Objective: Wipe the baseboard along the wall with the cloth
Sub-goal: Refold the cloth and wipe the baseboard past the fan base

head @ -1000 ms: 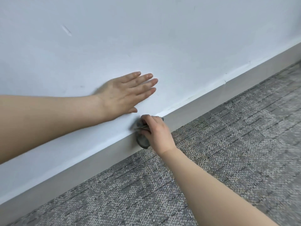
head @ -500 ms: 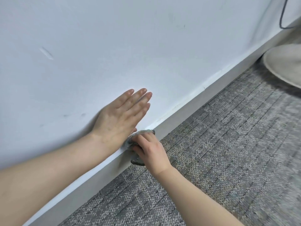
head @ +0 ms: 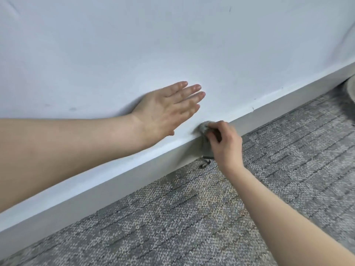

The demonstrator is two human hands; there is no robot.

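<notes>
Baseboard [head: 115, 189] — a plain grey strip — runs at a slant from the lower left to the upper right, between the white wall [head: 211, 45] and the grey patterned carpet [head: 249, 208]. About midway along it, the grey cloth [head: 204, 127] is bunched against its face, reaching from the top edge down to the carpet line, where a small dark loop [head: 205, 164] dangles from it onto the carpet. The right grip [head: 226, 143] is clenched round the cloth, fingers curled over the wad and pressing it to the baseboard. The left grip [head: 165, 112] is released — palm flat on the wall just above the baseboard, fingers straight and close together, pointing right. It lies up and left of the cloth, near but not touching it. A pale rounded object [head: 352, 87] shows at the far right edge, cut off by the frame.
</notes>
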